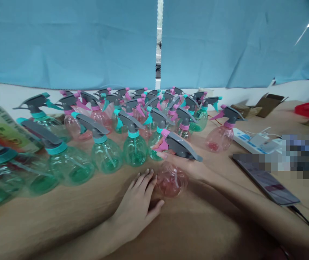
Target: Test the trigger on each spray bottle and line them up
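My right hand is wrapped around the neck of a pink spray bottle, just under its grey and pink trigger head. The bottle is see-through and close to upright, near the middle of the table. Beside its base on the left, my left hand rests on the table with fingers stretched out and nothing in them. Just beyond the hands stand a green spray bottle and another green spray bottle. A separate pink spray bottle stands to the right, behind my right forearm.
Several more pink and green spray bottles crowd the back and left of the wooden table. A large labelled container stands far left. On the right lie a phone, a white power strip and cables, with an open cardboard box behind.
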{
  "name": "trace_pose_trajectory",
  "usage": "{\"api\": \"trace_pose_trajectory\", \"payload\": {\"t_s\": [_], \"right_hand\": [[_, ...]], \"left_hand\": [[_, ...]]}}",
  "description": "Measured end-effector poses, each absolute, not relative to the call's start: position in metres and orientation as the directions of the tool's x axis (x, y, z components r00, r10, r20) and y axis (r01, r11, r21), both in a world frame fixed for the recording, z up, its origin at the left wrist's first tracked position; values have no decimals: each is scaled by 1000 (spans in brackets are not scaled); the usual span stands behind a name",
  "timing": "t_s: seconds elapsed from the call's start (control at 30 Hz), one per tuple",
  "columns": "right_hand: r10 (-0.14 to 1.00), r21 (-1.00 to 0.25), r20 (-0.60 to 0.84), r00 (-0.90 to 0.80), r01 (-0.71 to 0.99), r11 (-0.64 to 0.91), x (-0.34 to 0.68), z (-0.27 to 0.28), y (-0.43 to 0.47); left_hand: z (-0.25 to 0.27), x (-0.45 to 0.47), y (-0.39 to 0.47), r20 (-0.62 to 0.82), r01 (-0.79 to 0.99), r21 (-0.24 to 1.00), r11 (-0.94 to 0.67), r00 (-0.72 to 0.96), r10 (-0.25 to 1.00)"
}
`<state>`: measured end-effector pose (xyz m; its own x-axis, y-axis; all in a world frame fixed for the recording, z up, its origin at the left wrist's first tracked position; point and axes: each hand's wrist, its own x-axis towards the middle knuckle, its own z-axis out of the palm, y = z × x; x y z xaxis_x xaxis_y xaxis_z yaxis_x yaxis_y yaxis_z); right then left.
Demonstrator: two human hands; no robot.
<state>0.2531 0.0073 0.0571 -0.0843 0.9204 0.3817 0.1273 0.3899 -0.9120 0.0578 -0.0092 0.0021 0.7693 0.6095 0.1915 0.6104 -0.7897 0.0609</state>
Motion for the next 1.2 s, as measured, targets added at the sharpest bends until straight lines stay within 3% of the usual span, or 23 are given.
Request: {"api": "trace_pose_trajectory", "payload": {"t_s": [0.13,0.6,0.87,1.2], "right_hand": [[920,-918,379,-103,83,388,253,57,5],[892,-862,449,-49,242,447,252,72,-3],[872,-872,482,-83,49,487,248,72,1],[873,-873,479,-86,50,484,251,67,2]], "left_hand": [[2,59,-9,187,607,58,-793,773,606],[-1,58,-9,227,601,33,-798,773,592],[-1,58,-9,207,606,33,-795,774,598],[-1,58,-8,204,606,45,-794,773,601]]}}
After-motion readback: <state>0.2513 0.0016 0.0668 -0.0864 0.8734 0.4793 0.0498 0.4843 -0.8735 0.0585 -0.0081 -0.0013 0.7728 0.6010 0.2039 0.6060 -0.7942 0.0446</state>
